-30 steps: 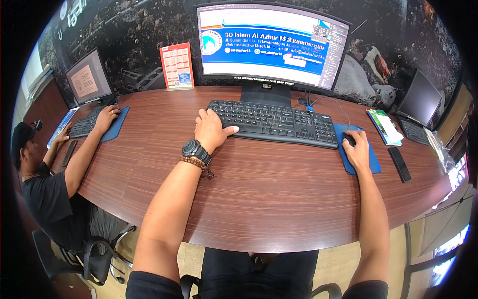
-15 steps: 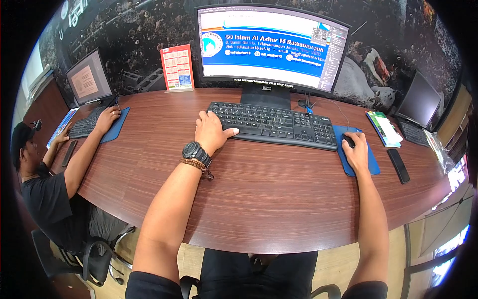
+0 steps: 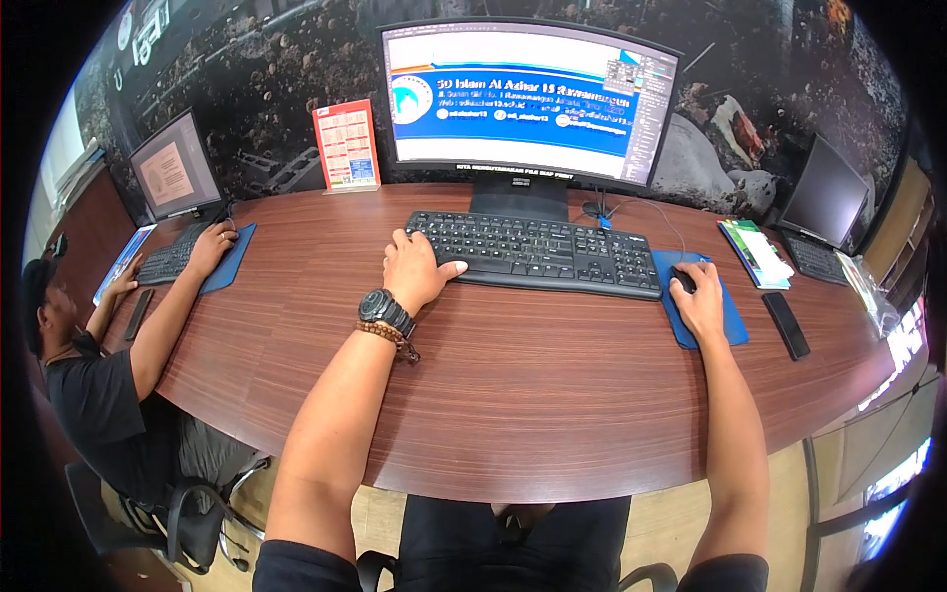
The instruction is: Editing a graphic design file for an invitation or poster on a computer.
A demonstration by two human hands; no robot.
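Observation:
My left hand rests on the left end of a black keyboard, its fingers apart over the keys and the thumb lying along the front edge. A dark watch and a beaded bracelet sit on that wrist. Under my right hand is a black computer mouse, mostly covered by the fingers curled round it. The mouse stands on a blue mouse pad. Behind the keyboard, a wide monitor displays a blue and white banner design with a round logo and tool panels along its right side.
A red and white desk calendar stands left of the monitor. On the brown desk, a phone, papers and a second screen are at right. At left, another person works at a keyboard and monitor.
The head view has shifted slightly, so the monitor appears a little lower and further left. Both hands keep their places on the keyboard and the mouse.

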